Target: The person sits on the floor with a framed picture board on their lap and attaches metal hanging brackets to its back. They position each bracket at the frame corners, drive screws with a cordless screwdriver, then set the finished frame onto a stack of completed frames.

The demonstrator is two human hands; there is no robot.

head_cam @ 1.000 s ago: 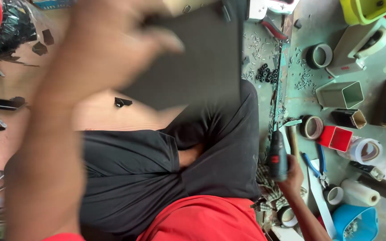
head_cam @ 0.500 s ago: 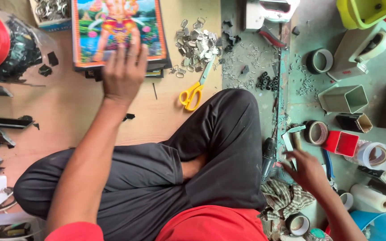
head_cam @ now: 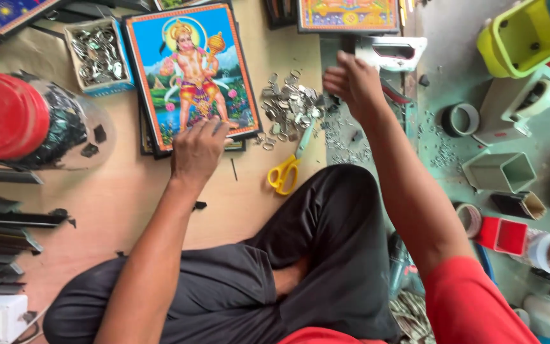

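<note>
The left hand (head_cam: pixel 197 148) lies flat, fingers spread and holding nothing, on the lower right corner of a framed picture (head_cam: pixel 189 76) that tops a small stack of frames on the wooden floor (head_cam: pixel 128 197). The right hand (head_cam: pixel 351 81) hovers above a grey staple tool (head_cam: pixel 393 52) at the far edge of the boards, fingers curled inward; whether it pinches anything, I cannot tell.

Containers: a small blue-edged box (head_cam: pixel 98 56) left of the picture is full of shiny metal hangers. A clear jar with a red lid (head_cam: pixel 17 121) lies on its side further left, packed with dark bits. On the grey floor to the right, an open grey square box (head_cam: pixel 501 172) shows nothing inside, a red box (head_cam: pixel 503 236) stands near the knee, and a yellow-green plastic stool (head_cam: pixel 517 41) sits at the top corner. Tape rolls (head_cam: pixel 463 119) lie among them.

Between the two hands, a loose heap of metal clips (head_cam: pixel 288 105) spreads over the boards, and yellow-handled scissors (head_cam: pixel 291 165) lie just below it, blades pointing into the heap. Dark frame mouldings (head_cam: pixel 1 236) line the left edge. The open room is the bare wood between the picture stack, the scissors and the folded legs in dark trousers (head_cam: pixel 275 274)
</note>
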